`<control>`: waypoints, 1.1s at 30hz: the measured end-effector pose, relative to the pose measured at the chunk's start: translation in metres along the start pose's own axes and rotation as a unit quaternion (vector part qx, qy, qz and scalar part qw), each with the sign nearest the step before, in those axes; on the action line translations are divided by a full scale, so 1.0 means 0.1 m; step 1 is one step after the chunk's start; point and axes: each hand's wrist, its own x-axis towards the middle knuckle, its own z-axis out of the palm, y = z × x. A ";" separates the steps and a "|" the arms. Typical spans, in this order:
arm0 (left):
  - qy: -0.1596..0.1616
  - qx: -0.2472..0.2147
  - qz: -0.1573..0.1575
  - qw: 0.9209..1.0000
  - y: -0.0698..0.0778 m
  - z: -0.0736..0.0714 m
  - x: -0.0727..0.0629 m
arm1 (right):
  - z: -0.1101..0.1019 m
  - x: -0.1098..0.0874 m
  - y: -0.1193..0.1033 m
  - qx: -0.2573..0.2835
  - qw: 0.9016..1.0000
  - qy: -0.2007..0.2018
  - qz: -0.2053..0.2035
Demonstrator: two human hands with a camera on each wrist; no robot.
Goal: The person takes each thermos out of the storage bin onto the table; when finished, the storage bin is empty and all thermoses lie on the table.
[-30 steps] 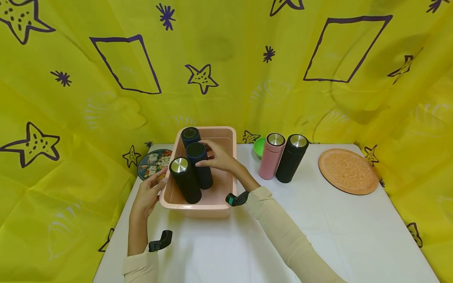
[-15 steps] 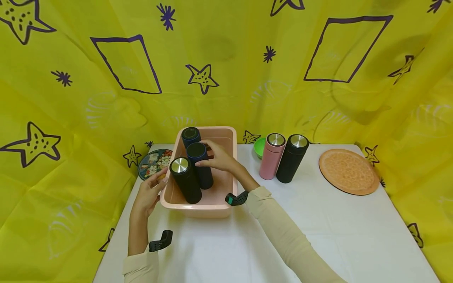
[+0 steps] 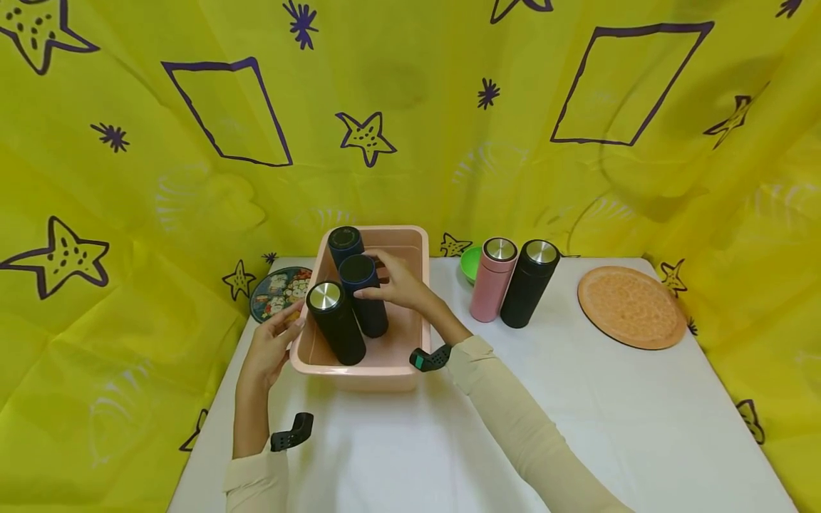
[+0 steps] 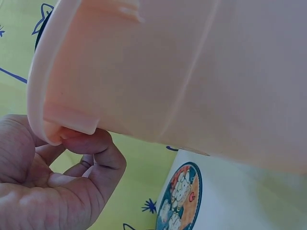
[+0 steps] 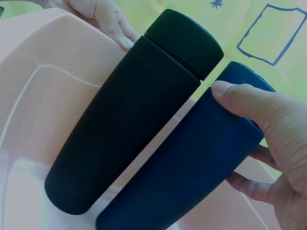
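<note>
A pink plastic basin (image 3: pixel 400 342) stands on the table with three dark bottles inside. My right hand (image 3: pixel 400 285) grips the upper part of the middle, dark blue bottle (image 5: pixel 187 158), thumb on the near side and fingers round the far side. In front of it a black bottle (image 3: pixel 338 331) with a silver lid top leans slightly. Behind, another dark blue bottle (image 3: pixel 345 246) stands near the far left corner. My left hand (image 4: pixel 72 177) pinches the basin's left rim, its fingers curled under the lip.
To the right stand a pink bottle (image 3: pixel 492 285) and a black bottle (image 3: pixel 529 288), both silver-topped, with a green bowl (image 3: pixel 471 263) behind them. A round tan board (image 3: pixel 631 308) lies far right. A round patterned plate (image 3: pixel 272 292) is left of the basin. Yellow curtain (image 3: pixel 423 185) closes the back.
Both hands keep their places. The middle blue bottle appears very slightly raised in my right hand; the whole head view has shifted up a little.
</note>
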 end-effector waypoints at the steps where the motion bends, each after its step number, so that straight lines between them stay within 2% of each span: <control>1: 0.000 0.001 -0.001 1.000 0.00 0.00 0.00 | 0.00 0.00 -0.01 0.002 1.000 0.004 0.001; 13: 0.002 -0.006 -0.002 1.000 0.00 0.01 0.02 | -0.01 -0.04 0.00 0.000 0.995 0.092 -0.029; 22: 0.001 -0.012 -0.001 1.000 0.00 0.01 0.00 | -0.04 -0.08 -0.07 0.026 0.993 0.114 -0.012; 24: 0.001 -0.012 0.001 1.000 0.00 0.01 0.00 | -0.05 -0.09 -0.12 0.038 0.993 0.115 -0.009; 33: 0.000 -0.017 0.005 1.000 -0.02 0.01 0.02 | -0.16 -0.23 -0.58 0.072 0.988 0.126 -0.048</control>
